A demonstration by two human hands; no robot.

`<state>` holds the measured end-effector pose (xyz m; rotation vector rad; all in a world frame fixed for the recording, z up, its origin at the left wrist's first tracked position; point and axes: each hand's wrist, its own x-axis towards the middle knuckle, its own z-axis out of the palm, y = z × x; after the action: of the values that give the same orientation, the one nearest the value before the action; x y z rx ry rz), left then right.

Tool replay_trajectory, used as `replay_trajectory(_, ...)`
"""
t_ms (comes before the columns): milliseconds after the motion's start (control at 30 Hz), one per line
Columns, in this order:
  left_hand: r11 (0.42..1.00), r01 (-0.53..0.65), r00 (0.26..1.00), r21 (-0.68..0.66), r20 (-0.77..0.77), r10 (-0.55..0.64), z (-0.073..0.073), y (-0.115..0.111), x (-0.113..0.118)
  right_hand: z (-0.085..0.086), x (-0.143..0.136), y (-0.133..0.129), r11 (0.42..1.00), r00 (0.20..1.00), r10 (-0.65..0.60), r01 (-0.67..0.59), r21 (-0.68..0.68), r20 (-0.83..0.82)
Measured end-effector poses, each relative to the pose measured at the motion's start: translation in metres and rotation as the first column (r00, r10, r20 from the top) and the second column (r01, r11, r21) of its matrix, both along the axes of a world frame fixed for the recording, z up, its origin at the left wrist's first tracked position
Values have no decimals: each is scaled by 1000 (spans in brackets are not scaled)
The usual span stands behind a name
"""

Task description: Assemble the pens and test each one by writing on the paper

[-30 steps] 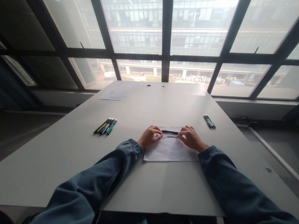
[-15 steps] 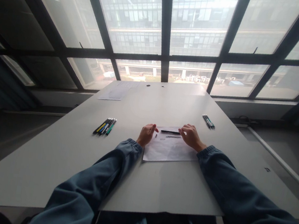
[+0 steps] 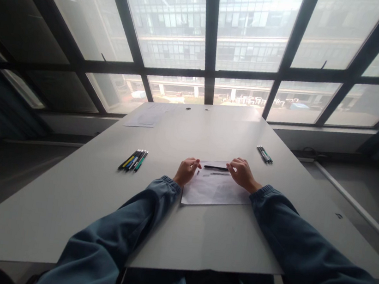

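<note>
A sheet of white paper point(image 3: 215, 194) lies on the table before me. Across its upper part rests a black pen barrel point(image 3: 216, 168). Below the barrel are a thin pen refill point(image 3: 219, 174), a small pale piece point(image 3: 206, 176) that looks like a spring, and a tiny dark piece point(image 3: 198, 172). At the sheet's left edge is my left hand point(image 3: 186, 171), loosely curled beside the tiny piece with nothing visible in it. My right hand point(image 3: 243, 173) rests over the right side, fingers loosely bent, fingertips at the barrel's right end; whether they touch it is unclear.
Several pens point(image 3: 133, 160) lie in a row on the left of the white table point(image 3: 75, 211). A smaller bunch of pens point(image 3: 264, 154) is on the right. Printed papers point(image 3: 143, 118) lie at the far left, in front of large windows point(image 3: 177, 19).
</note>
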<state>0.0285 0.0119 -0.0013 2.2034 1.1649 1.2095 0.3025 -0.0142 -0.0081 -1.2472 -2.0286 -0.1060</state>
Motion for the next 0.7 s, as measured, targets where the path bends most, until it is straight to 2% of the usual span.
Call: replay_trajectory(700, 1000, 20, 998, -4, -61, -20, 0, 0, 1, 2, -1, -1, 1000, 1000, 6, -6, -21, -8)
